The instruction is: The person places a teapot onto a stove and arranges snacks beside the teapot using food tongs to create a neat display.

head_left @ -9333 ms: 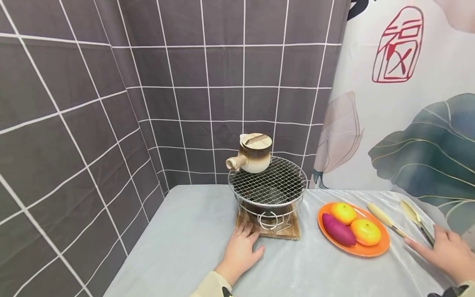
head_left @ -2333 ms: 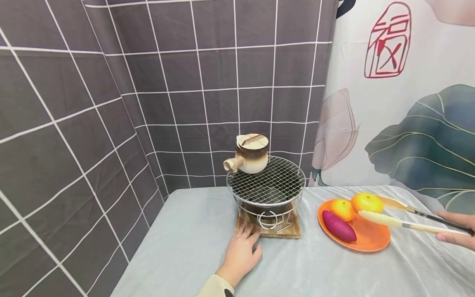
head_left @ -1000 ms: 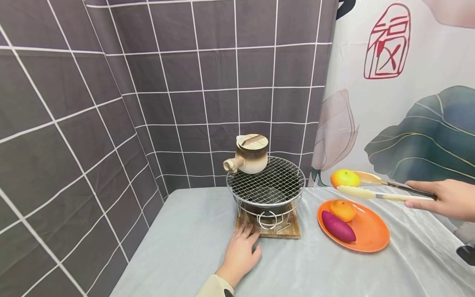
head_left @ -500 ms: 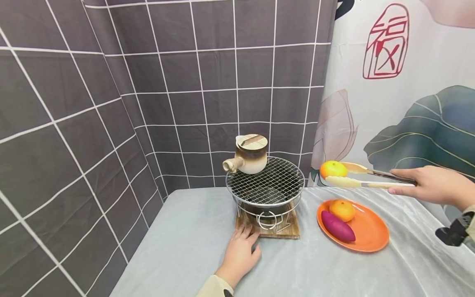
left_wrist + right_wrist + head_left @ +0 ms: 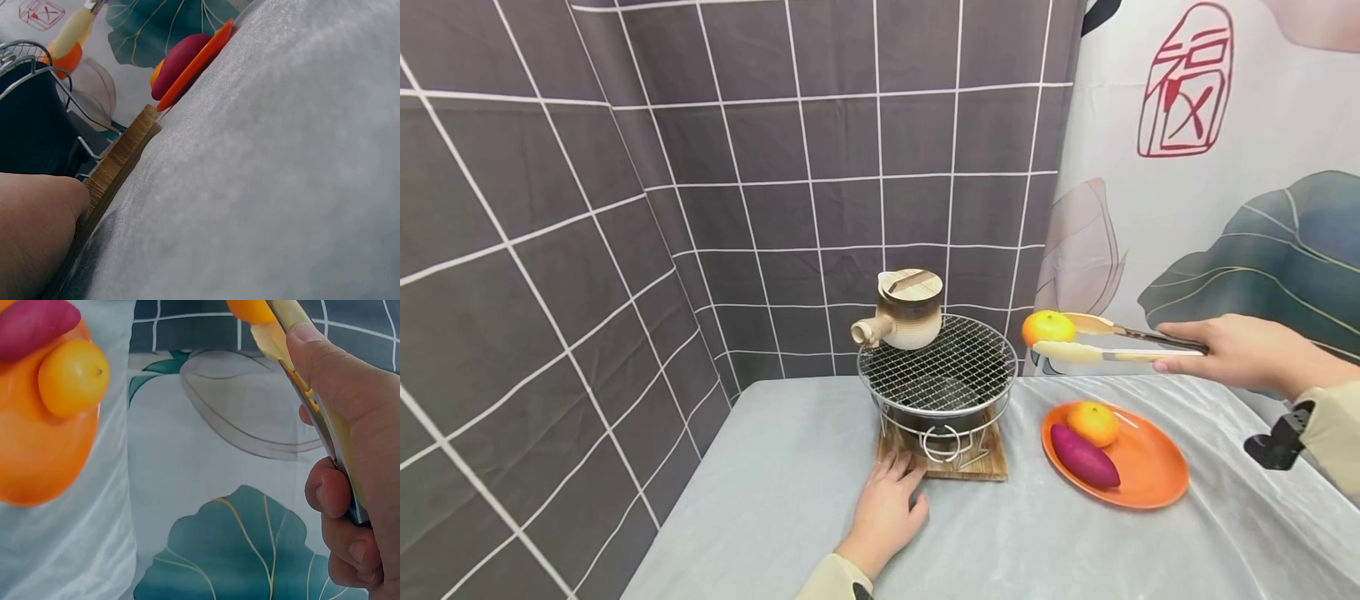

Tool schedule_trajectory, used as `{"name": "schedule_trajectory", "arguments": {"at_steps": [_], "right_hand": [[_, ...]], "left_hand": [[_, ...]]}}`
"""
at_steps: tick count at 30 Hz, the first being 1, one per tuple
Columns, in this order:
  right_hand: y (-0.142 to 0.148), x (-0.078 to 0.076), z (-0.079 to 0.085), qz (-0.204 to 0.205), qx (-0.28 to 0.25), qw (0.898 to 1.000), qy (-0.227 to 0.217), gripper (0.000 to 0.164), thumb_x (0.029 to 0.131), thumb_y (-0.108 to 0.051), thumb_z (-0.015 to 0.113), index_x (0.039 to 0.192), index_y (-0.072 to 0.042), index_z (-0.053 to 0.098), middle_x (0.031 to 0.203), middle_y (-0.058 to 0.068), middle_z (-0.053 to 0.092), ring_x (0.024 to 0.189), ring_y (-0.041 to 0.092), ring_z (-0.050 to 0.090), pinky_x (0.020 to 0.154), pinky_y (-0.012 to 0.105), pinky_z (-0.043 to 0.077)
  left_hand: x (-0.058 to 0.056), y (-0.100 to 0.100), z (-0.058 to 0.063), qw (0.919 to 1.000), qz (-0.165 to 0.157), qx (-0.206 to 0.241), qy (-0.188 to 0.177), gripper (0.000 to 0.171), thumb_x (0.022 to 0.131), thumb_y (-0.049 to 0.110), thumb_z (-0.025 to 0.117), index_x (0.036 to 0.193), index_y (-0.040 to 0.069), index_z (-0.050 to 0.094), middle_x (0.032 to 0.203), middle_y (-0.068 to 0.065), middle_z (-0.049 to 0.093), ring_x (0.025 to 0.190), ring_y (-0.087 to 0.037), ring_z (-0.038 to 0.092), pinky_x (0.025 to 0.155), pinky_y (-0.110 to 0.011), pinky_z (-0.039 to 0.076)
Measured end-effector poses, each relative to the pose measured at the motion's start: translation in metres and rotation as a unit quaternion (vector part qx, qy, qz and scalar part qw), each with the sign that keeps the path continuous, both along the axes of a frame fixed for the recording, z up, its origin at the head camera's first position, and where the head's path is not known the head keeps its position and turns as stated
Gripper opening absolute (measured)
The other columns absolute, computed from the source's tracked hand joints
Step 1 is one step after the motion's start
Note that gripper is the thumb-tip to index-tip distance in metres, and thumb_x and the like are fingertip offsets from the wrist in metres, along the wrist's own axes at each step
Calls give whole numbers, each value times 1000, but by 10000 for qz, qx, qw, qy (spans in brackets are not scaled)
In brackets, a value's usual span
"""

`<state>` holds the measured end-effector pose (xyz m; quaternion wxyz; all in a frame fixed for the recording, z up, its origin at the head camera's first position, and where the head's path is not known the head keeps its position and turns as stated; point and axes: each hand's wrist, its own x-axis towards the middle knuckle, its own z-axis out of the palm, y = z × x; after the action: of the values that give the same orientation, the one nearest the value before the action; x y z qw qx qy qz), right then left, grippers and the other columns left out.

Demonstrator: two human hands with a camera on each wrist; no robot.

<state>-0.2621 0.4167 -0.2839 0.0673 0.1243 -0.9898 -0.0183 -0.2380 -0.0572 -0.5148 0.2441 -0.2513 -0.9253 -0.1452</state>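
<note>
Dark gridded backdrop point(image 5: 775, 133) up top; at frame right, the right hand point(image 5: 1247, 354) grips the tongs point(image 5: 1120, 355), they're pinching an orange point(image 5: 1048, 327) mid-air, right of centre! Lower centre, the left hand point(image 5: 887, 512) lies relaxed against the wooden board point(image 5: 955, 472).

- Holding the tongs point(image 5: 1135, 355) up in the right hand point(image 5: 1247, 352), instead of leaving them flat on the cloth point(image 5: 760, 483).
- Pinching the orange point(image 5: 1047, 324) in midair, off the plate point(image 5: 1150, 467).
- Carrying it leftward and higher over the last second, closer to the grill point(image 5: 943, 375).
- Leaving just the other orange point(image 5: 1092, 424) beside the sweet potato point(image 5: 1084, 458).
- Showing more right sleeve point(image 5: 1336, 429) than half a second ago.
</note>
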Motion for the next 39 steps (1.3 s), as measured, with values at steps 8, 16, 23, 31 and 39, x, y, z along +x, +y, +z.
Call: {"name": "schedule_trajectory", "arguments": {"at_steps": [8, 16, 23, 31, 39], "right_hand": [[-9, -6, 5, 43, -63, 10000, 1, 86, 87, -61, 68, 141, 4, 55, 107, 26, 71, 89, 34, 69, 73, 60, 57], [-29, -16, 9, 266, 10, 9995, 159, 82, 87, -62, 66, 138, 2, 58, 115, 28, 69, 95, 39, 69, 76, 60, 56], [-46, -24, 14, 321, 49, 9993, 198, 83, 86, -66, 65, 137, 0, 60, 112, 24, 71, 93, 35, 69, 74, 58, 57], [-61, -36, 13, 522, -49, 9985, 183, 81, 88, -63, 65, 136, 1, 60, 109, 22, 72, 89, 33, 70, 77, 59, 57], [-74, -44, 10, 646, -77, 9977, 178, 80, 90, -63, 63, 137, 2, 60, 118, 26, 69, 99, 41, 68, 83, 62, 54]], "left_hand": [[-1, -1, -1, 10000, -54, 28, -37, 41, 86, 23, 67, 124, 13, 73, 136, -12, 64, 130, -38, 56, 106, -53, 46], [-1, -2, -2, 10000, -43, 11, -48, 41, 86, 23, 67, 125, 13, 73, 136, -13, 63, 131, -38, 55, 106, -54, 46], [-1, -1, -2, 10000, -19, -48, -83, 41, 87, 24, 66, 126, 14, 73, 137, -12, 63, 131, -37, 55, 106, -53, 45], [-2, 0, -3, 9999, -82, 7, 94, 42, 86, 23, 67, 126, 13, 73, 136, -13, 64, 130, -38, 56, 105, -55, 46], [-3, 0, -5, 9999, -63, -31, 106, 41, 85, 23, 67, 125, 14, 73, 135, -12, 64, 129, -37, 56, 105, -53, 47]]}}
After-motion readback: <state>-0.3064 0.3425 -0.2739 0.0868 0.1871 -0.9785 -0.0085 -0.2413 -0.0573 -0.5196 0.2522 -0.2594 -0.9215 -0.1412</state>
